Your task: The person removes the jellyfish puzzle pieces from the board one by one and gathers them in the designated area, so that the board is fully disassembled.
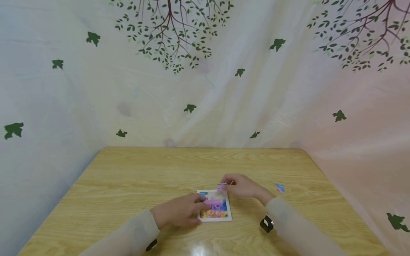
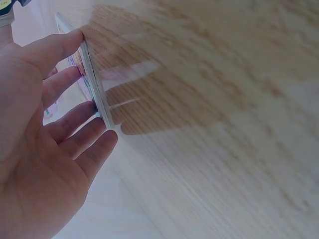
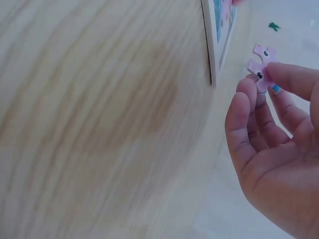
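A jigsaw puzzle in a white-framed tray (image 1: 216,219) lies on the table, showing a bright pink, blue and yellow picture with a pale gap near its top. My left hand (image 1: 179,210) rests at the tray's left side, thumb by the edge and extended fingers reaching over the picture. Above the tray's upper right corner, my right hand (image 1: 246,186) pinches a pink puzzle piece (image 3: 261,67) between thumb and fingers. Black eye-like dots and a bit of blue show on that piece in the right wrist view. Fingers hide part of the picture.
Another puzzle piece (image 1: 279,187), blue and pink, lies on the wooden table (image 1: 153,167) to the right of my right hand. A pale curtain (image 1: 211,124) with printed leaves and branches hangs around the table's back and sides.
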### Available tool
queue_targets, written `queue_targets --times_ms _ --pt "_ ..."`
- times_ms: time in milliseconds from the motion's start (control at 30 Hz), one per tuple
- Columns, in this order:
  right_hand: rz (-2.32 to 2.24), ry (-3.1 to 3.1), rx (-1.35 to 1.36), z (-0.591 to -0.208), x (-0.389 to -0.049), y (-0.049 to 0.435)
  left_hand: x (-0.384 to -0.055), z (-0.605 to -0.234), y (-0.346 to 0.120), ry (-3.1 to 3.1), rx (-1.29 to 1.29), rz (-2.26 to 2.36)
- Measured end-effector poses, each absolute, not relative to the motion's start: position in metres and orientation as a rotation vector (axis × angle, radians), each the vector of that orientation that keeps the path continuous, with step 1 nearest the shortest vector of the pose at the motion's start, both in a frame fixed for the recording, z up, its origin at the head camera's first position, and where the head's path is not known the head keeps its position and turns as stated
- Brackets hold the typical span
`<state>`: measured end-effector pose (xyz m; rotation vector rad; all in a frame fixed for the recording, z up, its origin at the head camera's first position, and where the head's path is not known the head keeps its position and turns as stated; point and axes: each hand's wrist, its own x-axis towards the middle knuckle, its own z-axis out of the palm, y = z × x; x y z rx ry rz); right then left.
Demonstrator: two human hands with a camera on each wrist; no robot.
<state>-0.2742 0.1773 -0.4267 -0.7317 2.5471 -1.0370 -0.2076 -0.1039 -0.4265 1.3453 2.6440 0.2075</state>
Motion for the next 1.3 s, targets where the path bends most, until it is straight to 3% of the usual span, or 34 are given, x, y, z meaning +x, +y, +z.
queue_targets --times_ms 300,767,1300 --pt "-0.99 2.596 -0.752 -0.422 -0.283 0.227 -0.207 -0.426 -0.105 2.646 1.397 0.202" --pt "-0.969 2.59 -0.575 -0.422 -0.29 0.304 -0.205 -0.426 -0.106 2.637 1.391 0.211" --pt "-0.95 2.622 -0.44 -0.424 -0.287 0.317 -0.207 -0.428 -0.105 2.632 1.359 0.231"
